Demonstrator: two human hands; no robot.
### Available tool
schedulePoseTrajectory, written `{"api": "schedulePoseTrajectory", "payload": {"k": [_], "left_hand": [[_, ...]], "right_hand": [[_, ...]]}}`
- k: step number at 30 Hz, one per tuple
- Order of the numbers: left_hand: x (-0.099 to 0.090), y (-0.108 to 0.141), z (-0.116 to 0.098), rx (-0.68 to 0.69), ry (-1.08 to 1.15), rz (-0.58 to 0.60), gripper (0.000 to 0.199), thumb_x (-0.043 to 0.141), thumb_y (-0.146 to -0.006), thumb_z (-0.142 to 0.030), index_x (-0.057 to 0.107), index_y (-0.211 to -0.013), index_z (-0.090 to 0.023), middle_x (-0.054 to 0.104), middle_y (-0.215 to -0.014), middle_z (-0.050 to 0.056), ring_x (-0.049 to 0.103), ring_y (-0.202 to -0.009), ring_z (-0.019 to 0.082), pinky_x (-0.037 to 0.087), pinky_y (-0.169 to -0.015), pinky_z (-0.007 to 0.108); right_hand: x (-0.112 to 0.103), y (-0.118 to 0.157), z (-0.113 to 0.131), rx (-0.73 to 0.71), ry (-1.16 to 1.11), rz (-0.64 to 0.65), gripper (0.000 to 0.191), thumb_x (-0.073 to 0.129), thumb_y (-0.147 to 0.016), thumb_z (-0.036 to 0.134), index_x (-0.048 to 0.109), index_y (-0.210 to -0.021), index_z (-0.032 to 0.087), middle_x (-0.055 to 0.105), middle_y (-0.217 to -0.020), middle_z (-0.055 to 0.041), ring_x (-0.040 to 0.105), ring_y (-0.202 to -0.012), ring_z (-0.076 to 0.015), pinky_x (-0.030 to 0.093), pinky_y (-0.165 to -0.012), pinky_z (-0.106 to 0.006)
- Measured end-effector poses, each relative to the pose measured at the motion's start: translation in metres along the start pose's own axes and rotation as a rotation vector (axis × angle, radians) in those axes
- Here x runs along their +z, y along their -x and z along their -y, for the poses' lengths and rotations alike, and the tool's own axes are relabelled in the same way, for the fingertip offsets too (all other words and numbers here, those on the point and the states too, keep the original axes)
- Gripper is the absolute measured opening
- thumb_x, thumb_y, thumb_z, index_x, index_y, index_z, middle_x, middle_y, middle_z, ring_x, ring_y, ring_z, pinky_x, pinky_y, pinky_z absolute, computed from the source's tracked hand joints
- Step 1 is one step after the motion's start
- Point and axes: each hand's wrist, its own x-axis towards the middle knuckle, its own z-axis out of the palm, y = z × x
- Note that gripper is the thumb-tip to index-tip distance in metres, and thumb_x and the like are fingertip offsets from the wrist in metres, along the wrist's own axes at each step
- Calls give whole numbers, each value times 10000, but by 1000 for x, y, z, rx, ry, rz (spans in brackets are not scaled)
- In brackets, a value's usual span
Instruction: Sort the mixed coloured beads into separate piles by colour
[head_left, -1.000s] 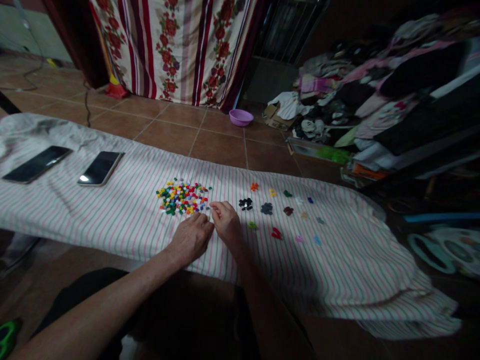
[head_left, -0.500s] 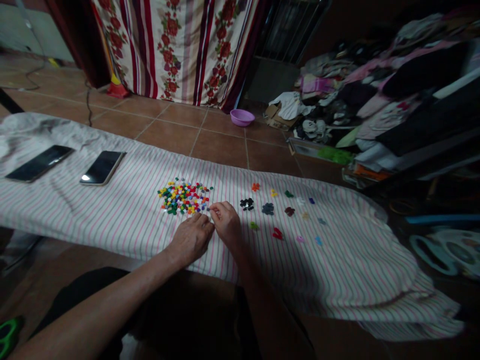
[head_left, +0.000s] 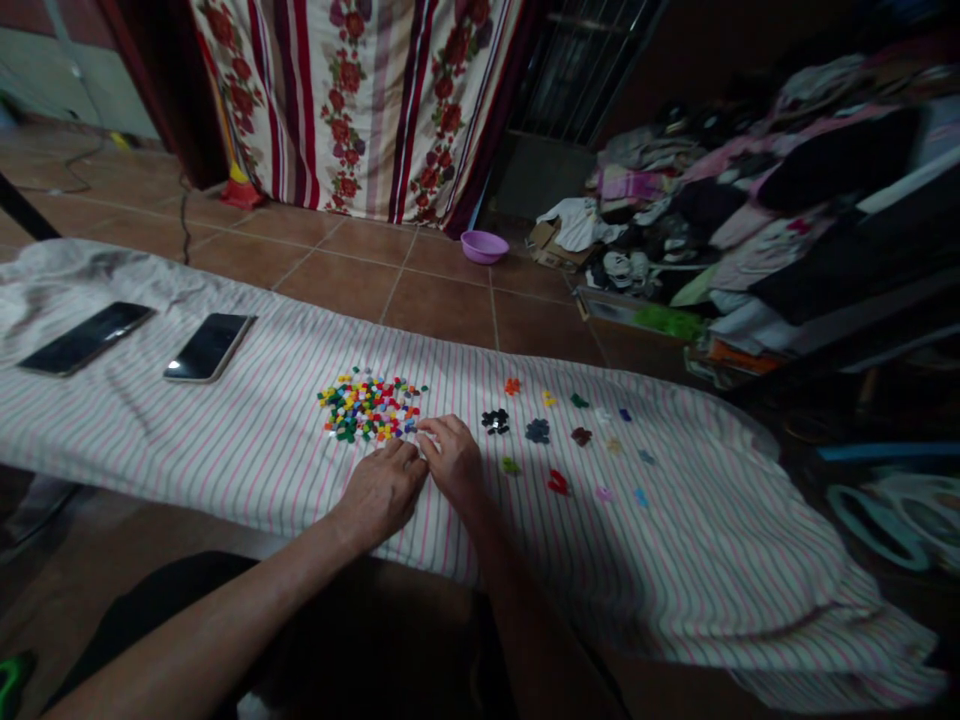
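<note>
A mixed heap of small coloured pieces [head_left: 369, 405] lies on the striped cloth [head_left: 285, 440]. My left hand [head_left: 384, 485] rests on the cloth just below the heap, fingers bent together; whatever is under them is hidden. Beside it, my right hand [head_left: 452, 455] has thumb and forefinger pinched at the heap's right edge, and anything between the tips is too small to name. Small one-colour groups sit to the right, among them black [head_left: 495, 421], dark grey [head_left: 538, 431], orange [head_left: 512, 386], brown [head_left: 581, 436], red [head_left: 557, 482] and lime green [head_left: 510, 465].
Two phones, one [head_left: 86, 338] at the far left and another [head_left: 210, 347] nearer the heap, lie on the cloth. Beyond the cloth's back edge, a purple basin [head_left: 484, 246] stands on the tiled floor. Piled clothes [head_left: 742, 190] fill the back right.
The whole view has shifted slightly, with things lower in the picture. Both hands remain beside the heap; the grey piece seen near my right fingertips no longer shows clearly.
</note>
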Motion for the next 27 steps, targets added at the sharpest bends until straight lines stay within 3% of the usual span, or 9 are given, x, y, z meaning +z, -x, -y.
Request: {"api": "schedulePoseTrajectory", "payload": {"k": [12,19,27], "left_hand": [[5,-2,3,-17,46,-25,229,397,-931,-171,623,-961,-185,625,-948,74,547,-902,201,514,-779,332],[-5,3,3,-121,-20,47,245,364,-940,-194,607,-916,-177,606,-933,84,550,-932,222,515,-743,337],[-8,7,6,-251,-23,125,352,290,-964,-207,531,-1206,-123,638,-1040,123,604,-970,234,528,-777,364]], "right_hand": [[-2,-5,6,33,27,-6,145,567,-869,184,699,-832,231,663,-846,-45,627,-842,-197,487,-792,-307],[-3,-5,6,51,-15,11,211,529,-897,188,720,-977,225,669,-920,-51,632,-858,-172,496,-806,-275],[-4,-2,7,-30,42,36,233,537,-894,188,725,-1026,226,650,-909,-58,613,-905,-191,492,-837,-300]]}}
